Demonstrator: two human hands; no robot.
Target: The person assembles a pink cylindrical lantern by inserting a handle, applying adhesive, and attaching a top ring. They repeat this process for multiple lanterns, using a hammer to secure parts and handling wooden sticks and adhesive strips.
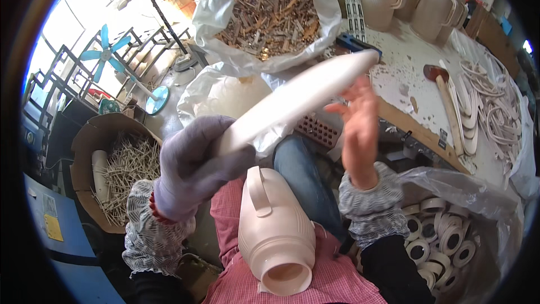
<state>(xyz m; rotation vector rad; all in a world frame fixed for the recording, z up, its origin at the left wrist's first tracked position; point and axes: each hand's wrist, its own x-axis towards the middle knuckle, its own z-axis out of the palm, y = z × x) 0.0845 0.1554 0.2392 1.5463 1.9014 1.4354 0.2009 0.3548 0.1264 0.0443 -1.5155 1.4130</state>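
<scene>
L hand (194, 171) grasps a long white piece (292, 100), R hand (360, 135) is close to its far end

Nearest, approx. in the middle, a pale pink jug body (275, 236) lies on the person's lap, over red checked cloth (349, 284); its round mouth points to the near side, and its handle is on top, at the far part. The long white piece is above the lap, tilted, w/ its near end at left and its far end at right. The L hand, in a grey glove, grips the near end betw. thumb and fingers. The R hand is bare and a bit blurred; its fingers are spread, not clenched, but I cannot tell if they touch the piece.

At near right, a clear plastic bag (498, 205) contains many white rings (450, 242). At left, a cardboard box (84, 135) has a lot of thin pale sticks (132, 174) inside. Farther, at right, a worktable (396, 81) carries a mallet (449, 110) w/ brown head, and beside it a heap of pale strips (498, 107).

Far, approx. in the middle, a white bag (209, 8) is full of thin brown pcs. (270, 17). At far left stands a fan (106, 54) w/ blue blades; at far right, several pale jugs (379, 0) stand on the worktable.
</scene>
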